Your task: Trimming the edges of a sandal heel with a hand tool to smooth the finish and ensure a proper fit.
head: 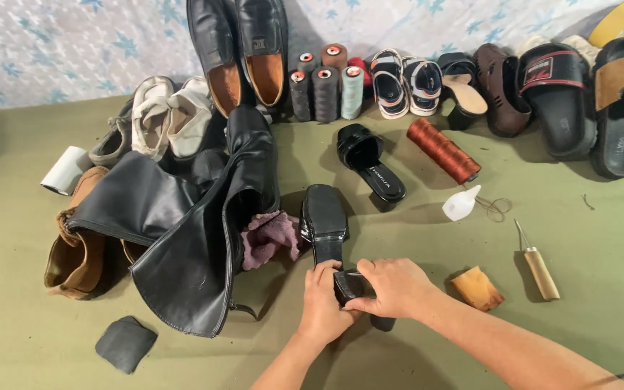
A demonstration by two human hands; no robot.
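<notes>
A black heeled sandal (324,220) lies sole-up on the olive cloth in front of me, toe pointing away. My left hand (323,307) grips its heel end from the left. My right hand (395,287) closes over the black heel block (352,284) from the right, thumb pressed on it. The matching black sandal (368,160) lies upright a little farther back. A small white glue bottle (461,203) rests to the right, and a wooden-handled awl (537,266) and a tan wooden block (476,288) lie beside my right forearm.
Tall black leather boots (189,231) with a pink cloth (269,237) sprawl to the left over brown boots (74,256). Thread spools (326,90), a rust-red spool (442,150), dress shoes, sandals and slides line the back. A dark patch (126,343) lies near left.
</notes>
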